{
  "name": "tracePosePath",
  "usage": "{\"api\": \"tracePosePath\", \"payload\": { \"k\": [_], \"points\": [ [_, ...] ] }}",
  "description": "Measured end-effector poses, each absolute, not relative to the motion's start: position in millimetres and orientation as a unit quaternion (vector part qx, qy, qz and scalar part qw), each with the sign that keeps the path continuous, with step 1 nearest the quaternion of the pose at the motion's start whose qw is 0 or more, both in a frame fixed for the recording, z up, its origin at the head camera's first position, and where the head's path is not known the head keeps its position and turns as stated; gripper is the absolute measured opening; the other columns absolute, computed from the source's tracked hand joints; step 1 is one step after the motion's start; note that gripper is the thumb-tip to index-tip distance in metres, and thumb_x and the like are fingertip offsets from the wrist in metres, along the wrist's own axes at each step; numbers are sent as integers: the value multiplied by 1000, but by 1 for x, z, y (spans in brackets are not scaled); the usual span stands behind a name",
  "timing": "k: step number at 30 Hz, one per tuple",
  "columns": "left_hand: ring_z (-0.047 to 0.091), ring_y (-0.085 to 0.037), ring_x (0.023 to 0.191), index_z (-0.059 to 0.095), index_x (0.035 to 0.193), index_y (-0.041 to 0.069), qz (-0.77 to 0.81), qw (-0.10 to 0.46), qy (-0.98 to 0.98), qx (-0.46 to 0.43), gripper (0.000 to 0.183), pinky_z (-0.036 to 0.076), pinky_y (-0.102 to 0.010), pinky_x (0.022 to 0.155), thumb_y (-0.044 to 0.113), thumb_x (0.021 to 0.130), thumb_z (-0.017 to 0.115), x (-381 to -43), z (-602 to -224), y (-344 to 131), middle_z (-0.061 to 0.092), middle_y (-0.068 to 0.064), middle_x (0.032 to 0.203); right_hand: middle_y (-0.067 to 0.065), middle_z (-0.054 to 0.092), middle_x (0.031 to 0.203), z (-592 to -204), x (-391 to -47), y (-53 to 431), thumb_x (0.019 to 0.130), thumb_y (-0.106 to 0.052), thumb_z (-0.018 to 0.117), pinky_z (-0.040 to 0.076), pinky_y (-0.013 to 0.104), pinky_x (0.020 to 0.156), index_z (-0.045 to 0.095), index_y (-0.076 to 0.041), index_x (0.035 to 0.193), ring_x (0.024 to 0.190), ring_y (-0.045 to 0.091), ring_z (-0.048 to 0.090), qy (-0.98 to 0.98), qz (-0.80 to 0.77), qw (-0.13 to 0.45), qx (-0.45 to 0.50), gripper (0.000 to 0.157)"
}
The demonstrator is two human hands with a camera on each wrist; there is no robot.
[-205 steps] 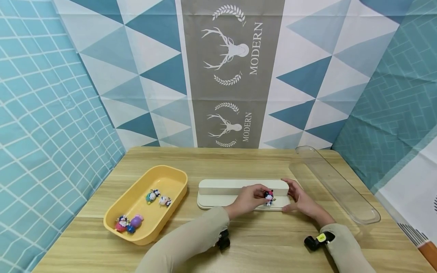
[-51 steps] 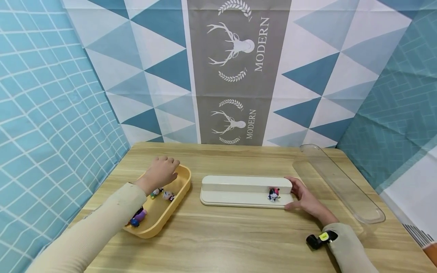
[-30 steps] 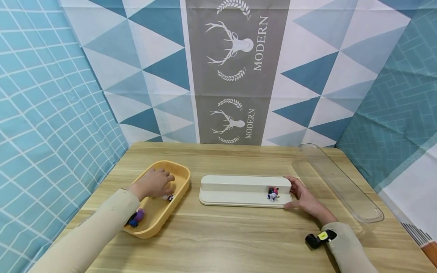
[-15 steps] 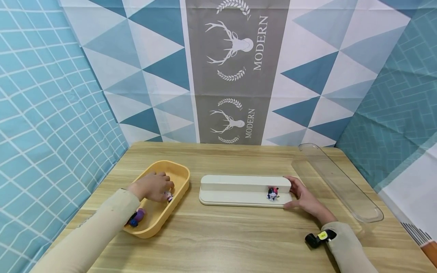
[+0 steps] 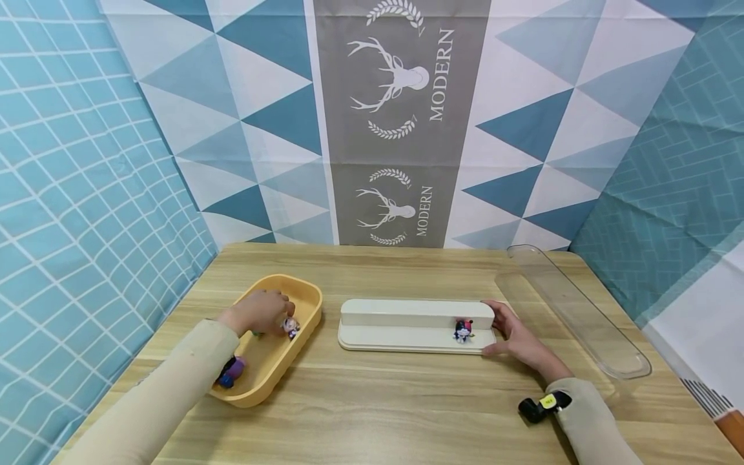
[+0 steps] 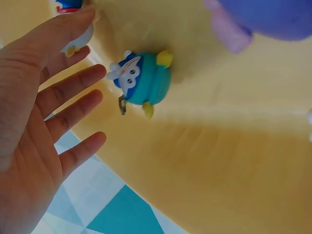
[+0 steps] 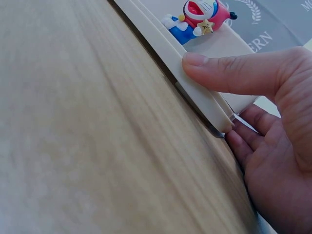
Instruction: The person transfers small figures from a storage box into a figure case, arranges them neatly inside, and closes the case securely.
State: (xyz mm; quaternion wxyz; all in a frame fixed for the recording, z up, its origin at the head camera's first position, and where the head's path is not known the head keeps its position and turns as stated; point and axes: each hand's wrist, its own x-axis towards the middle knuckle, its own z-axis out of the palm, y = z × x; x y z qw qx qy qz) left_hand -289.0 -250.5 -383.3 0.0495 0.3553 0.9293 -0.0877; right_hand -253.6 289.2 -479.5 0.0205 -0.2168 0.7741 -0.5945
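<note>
In the yellow tray [image 5: 273, 381], my left hand [image 5: 264, 311] pinches a small white-bodied figurine [image 5: 290, 327] between thumb and forefinger. The left wrist view shows part of this figurine [image 6: 70, 6] behind the thumb, with a blue top and red collar; the other fingers are spread. A teal figurine [image 6: 148, 80] with yellow feet lies close by. My right hand [image 5: 519, 339] grips the right end of a cream stepped stand [image 5: 395, 336], its thumb on the front edge and its fingers round the end. A figurine with a red-pink hat [image 5: 463, 330] stands on the lower step.
Purple and dark blue figurines [image 5: 232, 371] lie in the tray's near end. A long clear cover [image 5: 581, 310] lies slantwise right of the stand, on the wooden table [image 5: 407, 407]. Patterned cloth [image 5: 401, 129] hangs behind.
My left hand has left the red-pink-hatted figurine on the stand and moved left into the tray. It has taken hold of the white-bodied figurine, which is now turned more upright.
</note>
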Motion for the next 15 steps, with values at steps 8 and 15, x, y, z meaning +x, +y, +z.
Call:
{"api": "tracePosePath", "payload": {
  "k": [8,15],
  "points": [
    [59,-22,89,68,101,12,-1,62,933,353,33,50,-42,80,32,80,83,-295,-376,-255,66,-2,97,12,49,136,-482,-256,289,67,12,84,33,11,98,28,10,145,117,-4,47,772,-593,8,-228,96],
    [63,-27,93,66,102,9,81,76,929,354,27,52,-45,81,23,84,81,-300,-372,-262,66,-2,98,29,42,141,-480,-254,289,67,11,84,32,10,98,28,9,146,117,-4,46,774,-596,17,-215,97]
  ]
}}
